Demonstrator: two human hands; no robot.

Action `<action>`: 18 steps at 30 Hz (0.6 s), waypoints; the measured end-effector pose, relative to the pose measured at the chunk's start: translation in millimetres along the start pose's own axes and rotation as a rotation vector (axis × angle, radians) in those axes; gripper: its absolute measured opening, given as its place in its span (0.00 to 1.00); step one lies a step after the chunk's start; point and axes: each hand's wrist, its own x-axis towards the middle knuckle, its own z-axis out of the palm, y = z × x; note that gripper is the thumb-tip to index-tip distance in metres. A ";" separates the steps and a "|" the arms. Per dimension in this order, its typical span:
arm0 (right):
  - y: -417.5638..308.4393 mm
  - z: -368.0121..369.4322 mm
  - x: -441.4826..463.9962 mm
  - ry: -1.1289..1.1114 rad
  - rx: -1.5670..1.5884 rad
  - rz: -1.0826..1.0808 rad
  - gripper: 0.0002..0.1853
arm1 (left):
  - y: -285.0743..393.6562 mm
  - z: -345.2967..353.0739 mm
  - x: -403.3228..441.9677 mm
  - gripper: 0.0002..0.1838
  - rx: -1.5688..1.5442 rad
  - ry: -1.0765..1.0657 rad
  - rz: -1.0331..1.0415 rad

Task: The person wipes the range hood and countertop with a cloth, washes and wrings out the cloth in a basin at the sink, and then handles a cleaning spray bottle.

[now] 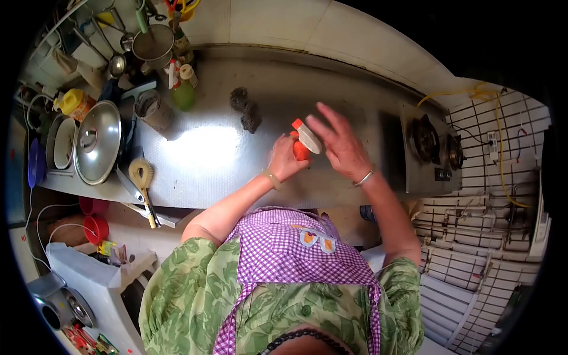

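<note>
My left hand (286, 158) is wrapped round a spray bottle (302, 150) with an orange-red body. Its white spray head (309, 139) has a red nozzle tip and points up and to the left, over the metal counter. Just right of the spray head, my right hand (343, 142) is raised with its fingers spread and slightly blurred, holding nothing. Dark scouring pads (244, 109) lie on the counter, up and left of my left hand.
At the left are a round metal lid (98, 142), a brush (142, 177), a metal container (152, 112) and a green bottle (183, 96). A gas stove (427, 148) stands at the right. Utensils and a strainer (153, 45) hang at the upper left.
</note>
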 end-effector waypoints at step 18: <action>-24.0 14.2 41.7 -0.668 0.134 0.705 0.32 | 22.7 -6.0 6.4 0.18 0.030 0.137 -0.054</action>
